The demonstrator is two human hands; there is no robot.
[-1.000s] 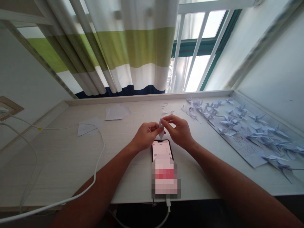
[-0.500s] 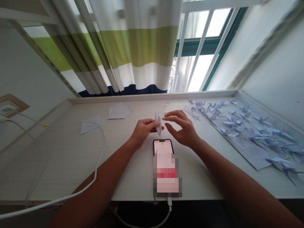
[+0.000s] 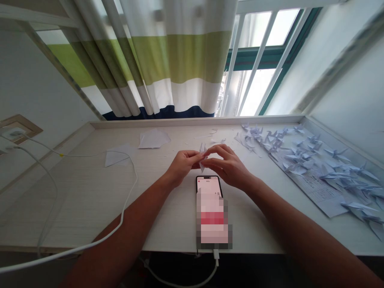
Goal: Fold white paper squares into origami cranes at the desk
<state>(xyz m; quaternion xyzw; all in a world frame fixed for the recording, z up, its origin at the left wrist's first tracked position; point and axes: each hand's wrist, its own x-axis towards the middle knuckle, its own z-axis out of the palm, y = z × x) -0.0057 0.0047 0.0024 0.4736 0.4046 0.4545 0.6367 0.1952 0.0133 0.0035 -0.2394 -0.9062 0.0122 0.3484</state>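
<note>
A small folded white paper (image 3: 203, 165), narrow and pointed at both ends, is held upright above the desk in the middle of the head view. My left hand (image 3: 183, 164) pinches it from the left between thumb and fingers. From the right, my right hand (image 3: 228, 165) has its thumb and index fingertips closed on the same paper. The fingers cover the paper's middle, so its exact folds there are hidden. Just below both hands lies a phone (image 3: 209, 204) with a lit pink screen, partly blurred out.
Several folded paper cranes (image 3: 300, 156) crowd the right side, some on a printed sheet (image 3: 322, 192). Loose white paper sheets (image 3: 154, 139) lie at the back left, with paper scraps near the middle. A white cable (image 3: 132, 188) crosses my left forearm; another plugs into the phone.
My right hand has moved left and closed its thumb and index finger onto the folded paper. My left hand keeps its pinch. The whole view has shifted slightly.
</note>
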